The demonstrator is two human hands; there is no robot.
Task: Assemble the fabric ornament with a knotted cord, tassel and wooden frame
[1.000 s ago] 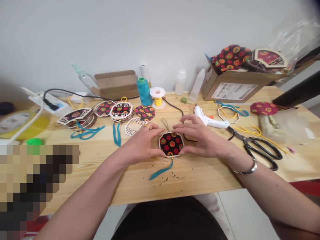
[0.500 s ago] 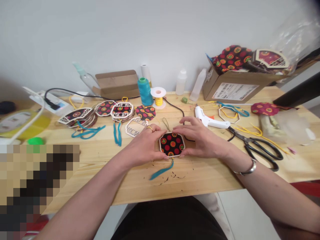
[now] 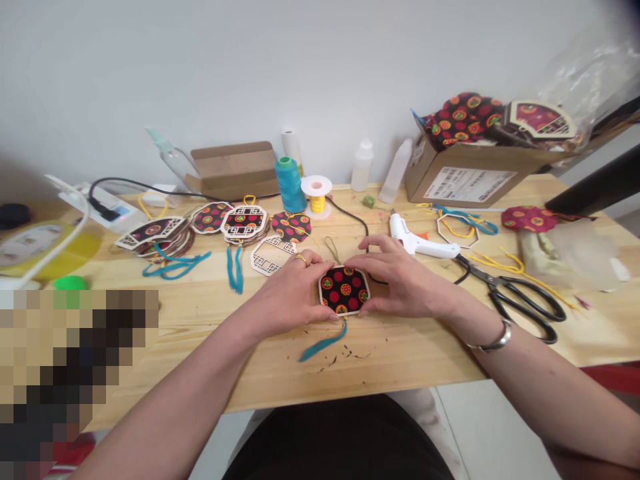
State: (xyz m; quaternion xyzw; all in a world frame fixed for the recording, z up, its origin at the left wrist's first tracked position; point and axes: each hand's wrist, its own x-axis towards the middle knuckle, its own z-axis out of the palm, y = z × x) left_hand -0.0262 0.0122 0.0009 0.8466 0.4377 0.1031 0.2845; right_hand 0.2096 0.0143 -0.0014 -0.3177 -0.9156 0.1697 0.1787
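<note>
Between my hands lies an octagonal pendant (image 3: 344, 291), black patterned fabric in a pale wooden frame, with a teal tassel (image 3: 324, 344) trailing below and a thin cord loop (image 3: 332, 249) above. My left hand (image 3: 295, 288) grips its left side, thumb at the lower edge and fingers at the upper. On the right side, my right hand (image 3: 393, 280) holds it the same way, thumb low and fingertips along the top. Partly behind my left hand is a pale lattice frame (image 3: 263, 257). A white glue gun (image 3: 425, 245) rests beyond my right hand.
Black-handled scissors (image 3: 525, 297) lie at right, near yellow cord. At the back stand a teal thread cone (image 3: 290, 187), a yellow thread spool (image 3: 317, 200) and a full cardboard box (image 3: 465, 175). Stacked pendants (image 3: 245, 223) sit left of centre. A black cable (image 3: 357, 220) crosses behind.
</note>
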